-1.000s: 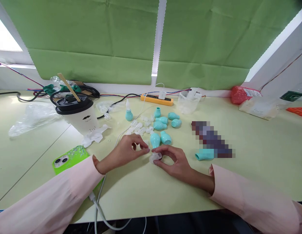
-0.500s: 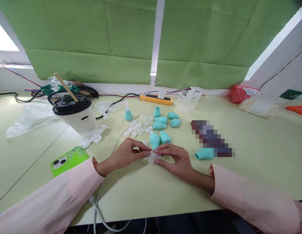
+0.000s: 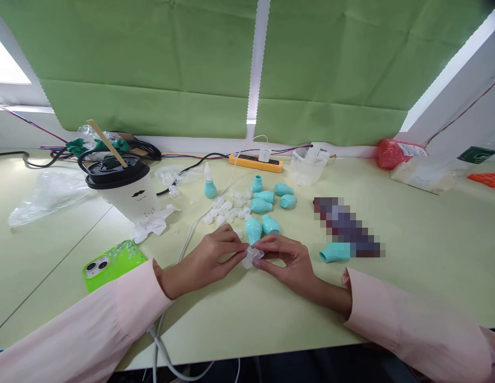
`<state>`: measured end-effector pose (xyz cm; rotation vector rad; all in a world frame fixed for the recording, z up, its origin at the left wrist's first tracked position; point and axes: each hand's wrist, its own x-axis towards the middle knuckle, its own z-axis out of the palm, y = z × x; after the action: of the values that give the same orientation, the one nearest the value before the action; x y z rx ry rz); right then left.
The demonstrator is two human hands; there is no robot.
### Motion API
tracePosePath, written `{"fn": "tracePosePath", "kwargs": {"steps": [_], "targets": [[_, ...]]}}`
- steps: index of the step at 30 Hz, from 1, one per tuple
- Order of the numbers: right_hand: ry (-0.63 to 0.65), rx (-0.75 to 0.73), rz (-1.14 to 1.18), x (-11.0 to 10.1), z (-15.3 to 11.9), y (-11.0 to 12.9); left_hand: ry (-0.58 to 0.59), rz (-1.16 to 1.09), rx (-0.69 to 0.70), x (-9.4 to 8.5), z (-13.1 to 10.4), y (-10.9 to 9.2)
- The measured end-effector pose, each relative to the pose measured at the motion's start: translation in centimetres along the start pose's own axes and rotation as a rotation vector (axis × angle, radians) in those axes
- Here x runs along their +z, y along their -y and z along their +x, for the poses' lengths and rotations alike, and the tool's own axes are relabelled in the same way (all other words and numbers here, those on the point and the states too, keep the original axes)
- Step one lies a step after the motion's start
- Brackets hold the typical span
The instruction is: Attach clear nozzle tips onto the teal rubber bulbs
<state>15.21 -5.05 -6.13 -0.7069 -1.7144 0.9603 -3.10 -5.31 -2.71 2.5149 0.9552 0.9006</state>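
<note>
A small translucent plastic piece [image 3: 251, 257] is pinched between my two hands just above the table. My left hand [image 3: 215, 256] grips its left side with thumb and fingertips. On its right side, the thumb and fingers of my right hand [image 3: 289, 260] close on it. Right behind the fingertips lie two teal bulbs, one [image 3: 253, 230] partly hidden at its lower end. Several more teal bulbs [image 3: 261, 205] are farther back, beside a pile of small clear plastic parts [image 3: 227, 209]. A teal bulb with a clear tip [image 3: 209, 188] stands upright behind the pile.
At the left are a lidded cup [image 3: 131, 197], a crumpled tissue [image 3: 154, 226] and a green phone [image 3: 112, 263]. A white cable [image 3: 189, 234] crosses the table. Behind are an orange power strip [image 3: 255, 162] and a clear tub [image 3: 308, 169]. Another teal bulb [image 3: 333, 252] lies right.
My left hand has shifted slightly, its fingers drawn closer together at the plastic piece. The piece has turned a little. My right hand has barely moved.
</note>
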Motion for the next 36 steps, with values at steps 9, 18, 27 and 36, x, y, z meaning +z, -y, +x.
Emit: {"fn": "tracePosePath", "kwargs": {"steps": [9, 18, 27, 36], "targets": [[0.002, 0.006, -0.001, -0.01, 0.00, 0.04, -0.012, 0.397, 0.247, 0.40, -0.38, 0.03], [0.009, 0.040, 0.004, -0.10, 0.02, 0.01, -0.102, 0.147, 0.194, 0.76, -0.32, 0.36], [0.058, 0.001, 0.019, -0.20, 0.23, 0.02, -0.099, 0.064, 0.137, 0.91, -0.36, 0.39], [0.107, 0.101, 0.171, -0.36, 0.23, -0.15, -0.119, 0.208, 0.267, 0.86, -0.54, 0.64]]}}
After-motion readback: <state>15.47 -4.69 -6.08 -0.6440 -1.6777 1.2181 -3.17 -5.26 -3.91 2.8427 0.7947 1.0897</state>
